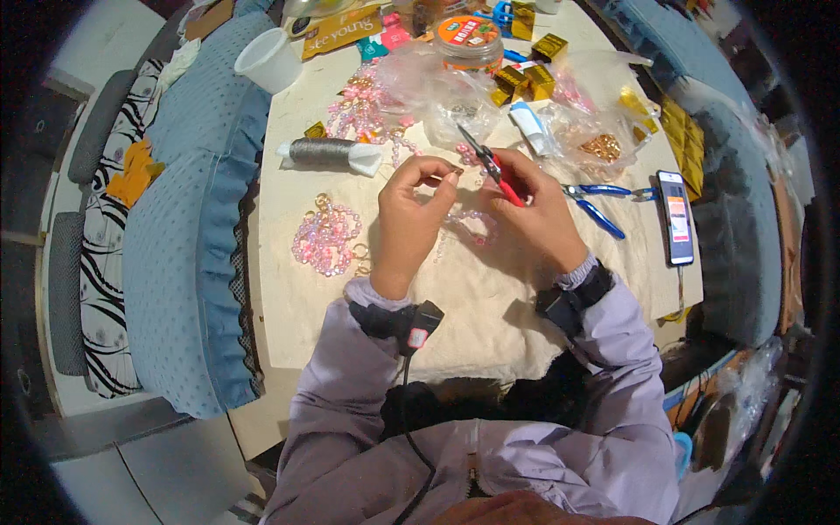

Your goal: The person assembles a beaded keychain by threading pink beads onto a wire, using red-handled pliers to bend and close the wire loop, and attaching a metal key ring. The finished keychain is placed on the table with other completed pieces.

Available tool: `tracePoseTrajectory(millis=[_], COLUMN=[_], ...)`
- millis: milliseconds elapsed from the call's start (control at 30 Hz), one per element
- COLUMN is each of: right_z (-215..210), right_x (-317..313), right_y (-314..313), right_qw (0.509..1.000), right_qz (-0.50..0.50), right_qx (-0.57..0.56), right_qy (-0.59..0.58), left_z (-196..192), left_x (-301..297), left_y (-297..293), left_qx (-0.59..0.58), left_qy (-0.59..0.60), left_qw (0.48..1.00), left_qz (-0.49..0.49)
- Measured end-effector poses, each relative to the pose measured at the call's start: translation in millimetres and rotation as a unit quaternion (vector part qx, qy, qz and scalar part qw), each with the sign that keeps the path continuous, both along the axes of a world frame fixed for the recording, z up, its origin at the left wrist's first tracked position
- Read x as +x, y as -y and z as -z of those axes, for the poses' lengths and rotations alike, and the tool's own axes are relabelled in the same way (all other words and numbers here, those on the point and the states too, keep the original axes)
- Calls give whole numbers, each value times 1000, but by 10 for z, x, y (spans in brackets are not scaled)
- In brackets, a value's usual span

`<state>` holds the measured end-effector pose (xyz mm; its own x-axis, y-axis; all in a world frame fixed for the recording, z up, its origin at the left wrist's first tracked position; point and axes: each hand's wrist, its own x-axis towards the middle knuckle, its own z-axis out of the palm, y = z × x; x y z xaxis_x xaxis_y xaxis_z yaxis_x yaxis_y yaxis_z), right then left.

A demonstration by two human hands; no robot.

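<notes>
My right hand point(547, 214) is wrapped round a pair of red-handled pliers point(505, 179), whose dark, pointed jaws tilt up and to the left. Just left of them, the thumb and fingertips of my left hand point(413, 214) pinch something small and brownish, too tiny to name. A thin strand of pale pink beads point(477, 229) lies on the cloth between and below my hands. Beside my left wrist is a coil of pink bead strings point(325, 241) with gold-coloured rings.
Blue-handled pliers point(599, 190) and a lit phone point(675, 217) lie on the right. A grey spool point(321, 156), pink beadwork point(359, 105) and a white tub point(269, 61) stand farther left. Behind are a clear jar point(468, 44), gold boxes point(538, 83) and a bag of gold-coloured pieces point(601, 147).
</notes>
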<state>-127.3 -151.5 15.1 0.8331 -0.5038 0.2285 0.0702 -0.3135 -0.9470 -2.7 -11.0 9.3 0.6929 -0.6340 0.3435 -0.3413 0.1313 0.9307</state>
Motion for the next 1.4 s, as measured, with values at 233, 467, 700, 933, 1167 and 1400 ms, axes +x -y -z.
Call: tracePoseTrajectory(millis=[233,467,700,933,1167,1400], right_z=[-105,-111,-126,-147,-117,-66], right_x=[-48,-78,-82,-95,-99,-69], right_y=[74,66,60,75,73,69], right_qw=[969,958,952,948,957,994], right_qz=[8,17,33,24,21,-18], right_qx=[-244,-285,-301,-308,-279,-79], right_qy=[-41,-34,-46,-74,-81,-76], left_z=[46,51,32,9,-51,-52], left_x=[132,142,141,139,129,129], left_y=[-47,-41,-60,-47,-79,-81], left_qx=[-40,-31,-24,-32,21,32], left_qy=[-34,-12,-55,-17,107,75], left_qw=[998,998,996,996,988,994], left_qz=[-30,-60,-73,-78,-113,-74])
